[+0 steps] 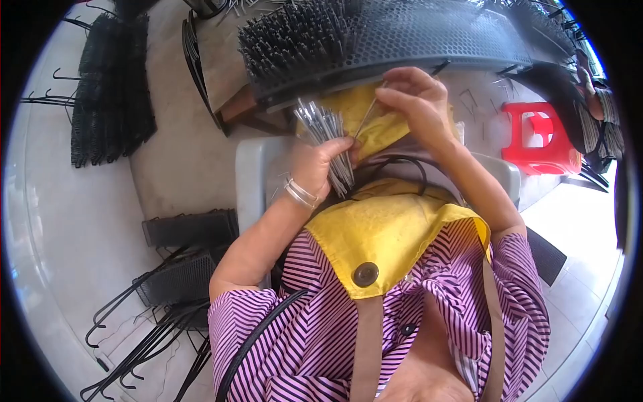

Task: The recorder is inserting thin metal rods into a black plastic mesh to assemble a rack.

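Note:
A bundle of thin silver-grey metal rods (pixel 321 124) is gripped in my left hand (pixel 313 164), its ends fanned out above the thumb. Between the fingertips of my right hand (pixel 423 107) is one end of a single thin rod (pixel 365 118). That rod slants down to the left thumb, close beside the bundle. Just beyond both hands lies a dark curved perforated panel (pixel 422 37). Many black upright pins (pixel 291 43) stand densely packed on its left part. Yellow apron cloth (pixel 382 234) covers my lap below the hands.
A red plastic stool (pixel 541 141) stands at the right, near another person's arm (pixel 593 100). Black hooked racks (pixel 114 87) hang at the far left. More dark mesh racks with long hooks (pixel 177 278) lie at the lower left. Loose rods (pixel 472 104) are scattered on the floor.

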The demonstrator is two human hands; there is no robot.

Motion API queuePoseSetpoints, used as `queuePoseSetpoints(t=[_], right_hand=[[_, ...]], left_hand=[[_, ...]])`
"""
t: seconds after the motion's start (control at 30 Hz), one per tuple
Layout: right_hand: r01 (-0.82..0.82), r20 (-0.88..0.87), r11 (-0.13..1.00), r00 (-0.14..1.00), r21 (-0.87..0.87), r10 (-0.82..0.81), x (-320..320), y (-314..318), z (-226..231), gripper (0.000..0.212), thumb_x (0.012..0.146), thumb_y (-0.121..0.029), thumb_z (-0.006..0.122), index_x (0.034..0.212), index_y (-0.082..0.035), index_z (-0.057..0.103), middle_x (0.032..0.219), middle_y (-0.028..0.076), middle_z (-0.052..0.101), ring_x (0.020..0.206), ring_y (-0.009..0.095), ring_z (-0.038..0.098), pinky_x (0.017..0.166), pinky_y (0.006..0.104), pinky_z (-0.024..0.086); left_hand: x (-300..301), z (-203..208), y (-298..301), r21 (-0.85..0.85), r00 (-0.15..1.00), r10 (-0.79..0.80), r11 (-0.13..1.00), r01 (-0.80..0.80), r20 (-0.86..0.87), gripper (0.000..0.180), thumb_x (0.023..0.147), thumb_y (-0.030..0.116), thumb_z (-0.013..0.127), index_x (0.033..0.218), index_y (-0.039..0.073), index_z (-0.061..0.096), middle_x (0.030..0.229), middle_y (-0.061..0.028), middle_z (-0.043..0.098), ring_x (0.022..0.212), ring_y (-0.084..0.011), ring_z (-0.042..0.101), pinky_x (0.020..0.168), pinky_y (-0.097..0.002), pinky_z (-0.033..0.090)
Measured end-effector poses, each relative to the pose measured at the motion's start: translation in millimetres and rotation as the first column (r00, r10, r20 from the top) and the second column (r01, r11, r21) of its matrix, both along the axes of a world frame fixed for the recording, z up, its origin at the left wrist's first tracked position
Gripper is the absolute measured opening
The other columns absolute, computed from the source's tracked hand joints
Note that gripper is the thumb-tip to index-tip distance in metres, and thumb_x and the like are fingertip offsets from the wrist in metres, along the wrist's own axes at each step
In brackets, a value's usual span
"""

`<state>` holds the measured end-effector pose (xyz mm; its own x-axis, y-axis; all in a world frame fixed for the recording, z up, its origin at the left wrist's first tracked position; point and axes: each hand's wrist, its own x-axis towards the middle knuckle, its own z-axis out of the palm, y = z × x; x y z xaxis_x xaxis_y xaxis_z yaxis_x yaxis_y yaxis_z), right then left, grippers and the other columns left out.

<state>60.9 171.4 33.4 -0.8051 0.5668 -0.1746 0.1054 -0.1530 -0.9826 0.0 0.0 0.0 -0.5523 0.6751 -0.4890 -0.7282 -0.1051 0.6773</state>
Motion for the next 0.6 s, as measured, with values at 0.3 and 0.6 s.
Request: queuePoseSetpoints(t=[0.3, 0.6], right_hand=[[0.286, -0.384, 0.736, 0.923, 0.614, -0.038, -42.9, 8.7, 23.9, 0.022, 0.069, -0.007, 0.068, 0.088, 0.000, 0.058, 0.074, 0.005, 0.062, 0.063, 0.007, 0.057, 0.055, 0.0205, 0.046], [0.481, -0.583, 0.392, 0.788, 0.784, 0.199, -80.1, 18.2, 6.9, 0.019, 0.067, -0.008, 0.067, 0.083, -0.003, 0.058, 0.070, 0.008, 0.060, 0.064, 0.021, 0.059, 0.057, 0.0283, 0.047]], left_hand=[[1.8, -4.3, -2.6, 0.127, 0.998, -0.063, 0.990, 0.059, 0.026, 0.016, 0.072, -0.001, 0.057, 0.087, -0.001, 0.053, 0.078, -0.0119, 0.059, 0.066, -0.0200, 0.058, 0.054, -0.0295, 0.049], [1.6, -1.4, 0.9, 0.090, 0.997, -0.077, 0.993, 0.074, 0.029, 0.018, 0.070, -0.004, 0.057, 0.087, -0.004, 0.051, 0.071, -0.0090, 0.055, 0.064, -0.0186, 0.057, 0.054, -0.0288, 0.050]])
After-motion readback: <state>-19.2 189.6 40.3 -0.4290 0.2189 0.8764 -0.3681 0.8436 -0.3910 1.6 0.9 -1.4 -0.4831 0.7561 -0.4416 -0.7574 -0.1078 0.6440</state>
